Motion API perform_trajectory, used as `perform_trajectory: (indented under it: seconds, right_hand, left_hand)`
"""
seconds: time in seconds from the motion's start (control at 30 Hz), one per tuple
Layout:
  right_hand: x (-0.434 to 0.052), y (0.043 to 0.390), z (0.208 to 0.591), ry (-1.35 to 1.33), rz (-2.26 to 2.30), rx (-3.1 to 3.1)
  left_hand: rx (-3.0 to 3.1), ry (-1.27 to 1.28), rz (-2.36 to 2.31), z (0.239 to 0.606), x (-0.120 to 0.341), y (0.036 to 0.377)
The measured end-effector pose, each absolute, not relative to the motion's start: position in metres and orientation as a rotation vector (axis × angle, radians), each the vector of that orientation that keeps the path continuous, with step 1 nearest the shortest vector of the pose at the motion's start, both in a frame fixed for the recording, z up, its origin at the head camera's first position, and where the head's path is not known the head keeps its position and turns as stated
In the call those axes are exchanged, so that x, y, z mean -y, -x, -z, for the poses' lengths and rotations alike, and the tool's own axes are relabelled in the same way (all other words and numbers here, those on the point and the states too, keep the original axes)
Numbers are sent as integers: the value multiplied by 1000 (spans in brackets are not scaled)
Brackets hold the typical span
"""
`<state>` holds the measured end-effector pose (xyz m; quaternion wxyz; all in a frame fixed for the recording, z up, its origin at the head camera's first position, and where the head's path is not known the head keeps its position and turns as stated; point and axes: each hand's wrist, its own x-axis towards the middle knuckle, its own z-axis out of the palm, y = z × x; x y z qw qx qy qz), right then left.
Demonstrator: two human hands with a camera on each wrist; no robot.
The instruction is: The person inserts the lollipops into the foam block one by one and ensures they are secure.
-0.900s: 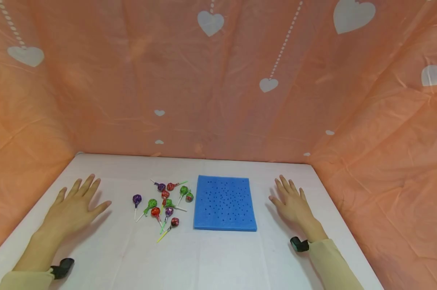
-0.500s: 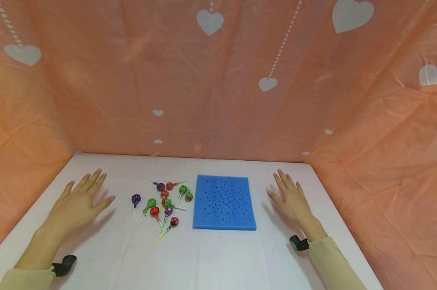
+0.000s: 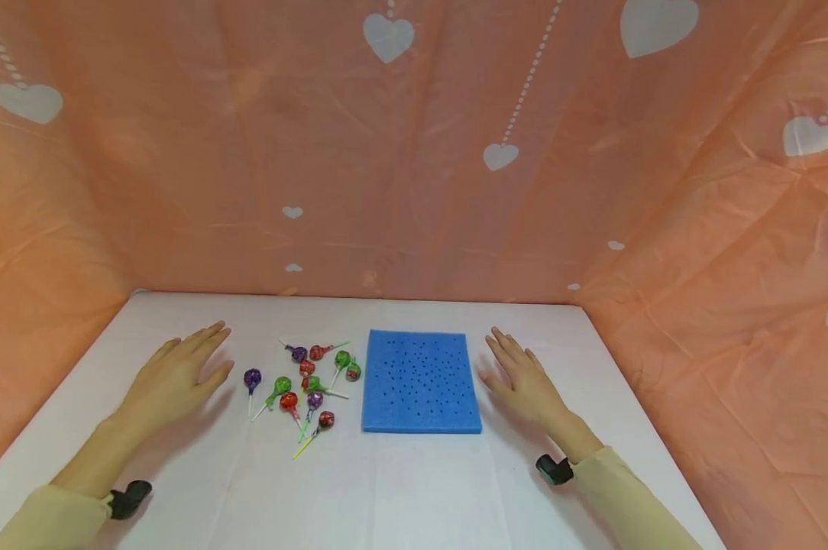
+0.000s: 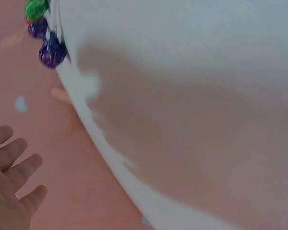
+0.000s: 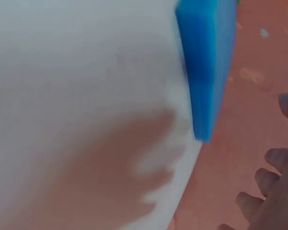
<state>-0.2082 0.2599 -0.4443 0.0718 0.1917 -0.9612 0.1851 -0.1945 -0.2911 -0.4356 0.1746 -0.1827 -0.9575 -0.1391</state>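
Several wrapped lollipops in purple, green and red (image 3: 289, 401) lie loosely grouped left of centre in the head view. Just right of them a flat blue foam block (image 3: 421, 382) dotted with small dark holes lies on the table. My left hand (image 3: 173, 382) hovers left of the lollipops, fingers extended, nearest a purple lollipop (image 3: 252, 377); its shadow falls on the white surface. Over on the right my right hand (image 3: 524, 386) hovers beside the block's right edge with straight fingers. Neither hand holds anything. The block's side (image 5: 201, 72) shows in the right wrist view.
A white-covered table (image 3: 421, 489) carries everything. Orange cloth with pale hearts (image 3: 386, 191) encloses it at the back and both sides. A dark wrist camera (image 3: 130, 499) is strapped at the left wrist, and another wrist camera (image 3: 554, 469) at the right.
Both hands have moved inward, the left one rightward toward the lollipops and the right one leftward toward the foam block. The head view has shifted slightly. Lollipops and block stay in place.
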Motion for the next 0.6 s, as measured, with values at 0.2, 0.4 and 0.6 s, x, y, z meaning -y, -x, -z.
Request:
perform_trajectory:
  seconds: [0.2, 0.4, 0.6]
  right_hand:
    - [-253, 195, 452, -690, -520, 2955]
    - [-250, 185, 460, -793, -507, 3020]
    - [-249, 180, 468, -877, -475, 3066]
  left_hand:
    - [2749, 497, 620, 437, 281, 200]
    - [2882, 409, 821, 441, 274, 207]
    - [2884, 437, 899, 449, 270, 214]
